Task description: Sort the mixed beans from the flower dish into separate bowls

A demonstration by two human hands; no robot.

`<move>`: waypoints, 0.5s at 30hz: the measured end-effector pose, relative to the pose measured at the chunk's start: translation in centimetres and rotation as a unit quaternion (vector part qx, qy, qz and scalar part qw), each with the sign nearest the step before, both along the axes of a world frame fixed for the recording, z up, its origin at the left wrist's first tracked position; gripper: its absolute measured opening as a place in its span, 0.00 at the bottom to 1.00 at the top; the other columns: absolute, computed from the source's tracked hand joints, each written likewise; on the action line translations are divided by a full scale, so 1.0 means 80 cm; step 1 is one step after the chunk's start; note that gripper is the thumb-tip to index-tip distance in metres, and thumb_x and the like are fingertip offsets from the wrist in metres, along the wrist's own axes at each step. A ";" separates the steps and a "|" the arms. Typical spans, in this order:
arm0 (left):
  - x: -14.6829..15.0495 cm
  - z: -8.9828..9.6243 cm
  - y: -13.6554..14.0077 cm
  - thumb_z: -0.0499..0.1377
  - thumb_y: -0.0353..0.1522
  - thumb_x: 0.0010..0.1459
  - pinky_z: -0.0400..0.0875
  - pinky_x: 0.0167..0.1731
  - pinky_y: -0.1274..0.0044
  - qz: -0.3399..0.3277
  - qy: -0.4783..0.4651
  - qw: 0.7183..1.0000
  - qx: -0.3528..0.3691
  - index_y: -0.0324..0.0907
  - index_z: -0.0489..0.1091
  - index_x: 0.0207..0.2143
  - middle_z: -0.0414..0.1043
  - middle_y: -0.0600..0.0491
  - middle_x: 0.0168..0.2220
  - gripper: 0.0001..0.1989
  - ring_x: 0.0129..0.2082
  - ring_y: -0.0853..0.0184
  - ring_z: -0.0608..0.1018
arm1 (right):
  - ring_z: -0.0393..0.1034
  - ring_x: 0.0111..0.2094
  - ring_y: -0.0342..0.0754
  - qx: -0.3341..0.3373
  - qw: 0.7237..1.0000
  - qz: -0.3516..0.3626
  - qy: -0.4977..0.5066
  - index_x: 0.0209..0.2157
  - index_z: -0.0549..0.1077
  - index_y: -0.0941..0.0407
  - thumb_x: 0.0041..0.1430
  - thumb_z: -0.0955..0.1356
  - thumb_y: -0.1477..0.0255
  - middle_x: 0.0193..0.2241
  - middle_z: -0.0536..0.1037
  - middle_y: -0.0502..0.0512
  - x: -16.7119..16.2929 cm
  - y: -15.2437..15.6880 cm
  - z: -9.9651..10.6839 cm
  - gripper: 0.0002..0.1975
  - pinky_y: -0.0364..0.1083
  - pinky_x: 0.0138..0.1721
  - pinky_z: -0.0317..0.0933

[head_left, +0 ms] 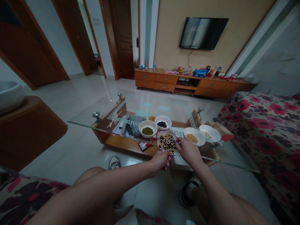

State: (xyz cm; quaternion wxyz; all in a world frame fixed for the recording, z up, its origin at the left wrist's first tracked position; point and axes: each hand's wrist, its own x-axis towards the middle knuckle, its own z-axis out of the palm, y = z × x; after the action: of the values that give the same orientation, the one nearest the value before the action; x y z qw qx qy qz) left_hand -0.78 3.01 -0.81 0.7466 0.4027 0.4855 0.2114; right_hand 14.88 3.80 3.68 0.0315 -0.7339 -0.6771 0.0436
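Observation:
My left hand (161,162) is closed at the near side of a white bowl with a purplish rim (170,132), gripping it there. Black and pale yellow beans (167,144) lie mixed inside this bowl. A slim dark utensil (173,141) is pinched in my right hand (187,150), its tip over the mixed beans; its working end is too small to make out. Close by stand a white bowl of green beans (148,124), a white bowl of black beans (163,117), a white bowl of yellow beans (199,136) and a white bowl with a few pale pieces (216,135).
The bowls are on a glass-topped coffee table (145,106). Chopsticks (114,119) lie at its left, and a red packet (143,146) rests on the shelf below. A floral sofa (262,125) borders the right side. Beyond is a low cabinet (165,79) under a television (203,33).

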 end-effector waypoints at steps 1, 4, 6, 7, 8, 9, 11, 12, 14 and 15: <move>0.000 0.000 0.000 0.51 0.47 0.58 0.53 0.19 0.80 0.000 -0.001 1.000 0.000 0.42 0.63 0.24 0.60 0.59 0.14 0.19 0.14 0.74 0.61 | 0.75 0.39 0.49 0.000 1.000 -0.001 0.000 0.43 0.71 0.54 0.65 0.60 0.65 0.35 0.80 0.58 0.000 0.000 0.000 0.12 0.43 0.32 0.55; 0.000 0.000 0.000 0.50 0.45 0.59 0.53 0.18 0.79 0.001 -0.003 1.000 0.002 0.42 0.63 0.24 0.60 0.59 0.14 0.19 0.14 0.73 0.61 | 0.75 0.38 0.49 -0.001 1.000 -0.003 -0.002 0.43 0.71 0.54 0.66 0.60 0.65 0.35 0.80 0.58 0.000 0.000 -0.001 0.12 0.43 0.32 0.55; 0.000 0.001 0.000 0.49 0.43 0.60 0.53 0.18 0.79 0.003 -0.004 1.000 0.003 0.42 0.63 0.24 0.59 0.59 0.14 0.18 0.14 0.73 0.61 | 0.75 0.38 0.50 -0.001 1.000 -0.003 -0.001 0.43 0.72 0.54 0.66 0.60 0.65 0.35 0.80 0.58 0.000 0.001 -0.001 0.12 0.43 0.32 0.55; 0.000 0.001 0.000 0.48 0.43 0.60 0.53 0.18 0.79 0.003 -0.004 1.000 0.003 0.42 0.63 0.24 0.59 0.58 0.14 0.18 0.14 0.73 0.61 | 0.75 0.38 0.50 -0.001 1.000 -0.003 -0.001 0.43 0.72 0.54 0.66 0.60 0.65 0.35 0.80 0.58 0.000 0.001 -0.001 0.12 0.43 0.32 0.55; 0.000 0.001 0.000 0.48 0.43 0.60 0.53 0.18 0.79 0.004 -0.004 1.000 0.002 0.42 0.63 0.24 0.59 0.58 0.14 0.17 0.14 0.73 0.61 | 0.75 0.38 0.49 0.000 1.000 -0.003 -0.001 0.43 0.71 0.54 0.66 0.60 0.65 0.35 0.80 0.57 0.000 0.001 -0.001 0.12 0.43 0.32 0.55; 0.000 0.001 0.000 0.48 0.43 0.60 0.53 0.18 0.79 0.004 -0.003 1.000 0.002 0.42 0.63 0.24 0.59 0.58 0.14 0.17 0.14 0.73 0.61 | 0.75 0.38 0.49 0.000 1.000 -0.003 -0.001 0.43 0.71 0.54 0.66 0.60 0.65 0.35 0.80 0.57 0.000 0.001 -0.001 0.12 0.43 0.32 0.55; 0.000 0.000 0.000 0.48 0.43 0.60 0.53 0.18 0.79 0.003 -0.002 1.000 0.001 0.42 0.63 0.24 0.59 0.58 0.14 0.17 0.14 0.73 0.61 | 0.75 0.38 0.49 0.002 1.000 -0.004 0.000 0.43 0.71 0.54 0.66 0.60 0.65 0.35 0.80 0.57 -0.001 0.000 0.000 0.13 0.42 0.32 0.55; 0.000 0.000 0.000 0.48 0.43 0.60 0.53 0.18 0.79 0.002 -0.002 1.000 0.001 0.42 0.63 0.24 0.60 0.58 0.14 0.17 0.14 0.73 0.61 | 0.75 0.38 0.49 0.003 1.000 -0.003 0.000 0.43 0.71 0.54 0.66 0.60 0.65 0.35 0.80 0.57 -0.001 0.000 0.000 0.13 0.42 0.32 0.55; 0.000 -0.001 0.000 0.48 0.42 0.60 0.53 0.18 0.79 0.001 0.000 1.000 0.000 0.42 0.63 0.24 0.60 0.58 0.14 0.17 0.14 0.73 0.61 | 0.75 0.38 0.49 0.004 1.000 -0.002 -0.001 0.43 0.71 0.54 0.66 0.60 0.64 0.34 0.80 0.57 -0.001 -0.001 0.001 0.13 0.42 0.31 0.55; 0.000 -0.001 0.001 0.48 0.42 0.60 0.53 0.18 0.79 0.000 0.001 1.000 0.000 0.42 0.63 0.24 0.60 0.58 0.14 0.17 0.14 0.73 0.61 | 0.75 0.38 0.49 0.004 1.000 -0.002 -0.001 0.43 0.71 0.53 0.66 0.60 0.64 0.34 0.80 0.57 -0.001 -0.001 0.001 0.12 0.43 0.31 0.55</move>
State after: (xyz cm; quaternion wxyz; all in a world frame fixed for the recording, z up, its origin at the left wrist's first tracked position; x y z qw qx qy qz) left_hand -0.76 3.05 -0.90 0.7463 0.4024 0.4862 0.2112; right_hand 14.77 3.69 3.76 0.0339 -0.7349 -0.6761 0.0396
